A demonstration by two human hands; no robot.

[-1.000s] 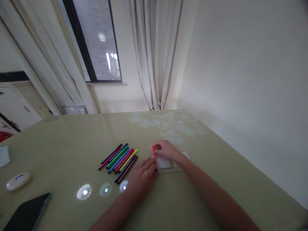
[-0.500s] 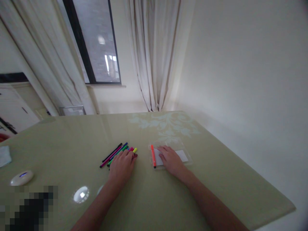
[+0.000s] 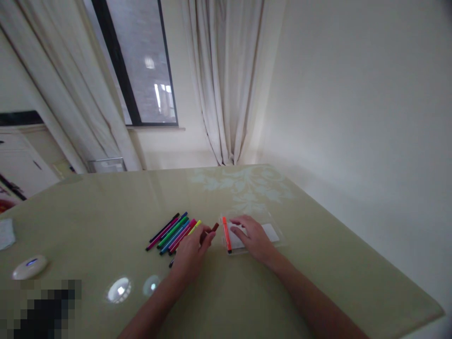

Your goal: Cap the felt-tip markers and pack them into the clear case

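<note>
A brown marker [image 3: 215, 228] is pinched in my left hand [image 3: 192, 247], its tip end poking out to the right. Under and left of that hand lies a row of several colored markers [image 3: 173, 233], among them black, green, blue, pink and yellow ones. My right hand [image 3: 252, 238] rests over a clear plastic case [image 3: 277, 230] with its thumb and fingers apart. Inside the case is a white card [image 3: 271, 232], partly covered by the hand. An orange marker [image 3: 226, 235] lies along the left side of the case.
A white rounded device [image 3: 30, 267] sits at the left of the green table [image 3: 318, 278], near a pale folded cloth or tissue [image 3: 6, 234]. Curtains [image 3: 226, 84] and a wall stand behind the table. The table's right edge slants alongside the wall.
My left hand has lifted a brown marker from the row and moved right, toward the case. The remaining markers are now more exposed. My right hand has barely moved.
</note>
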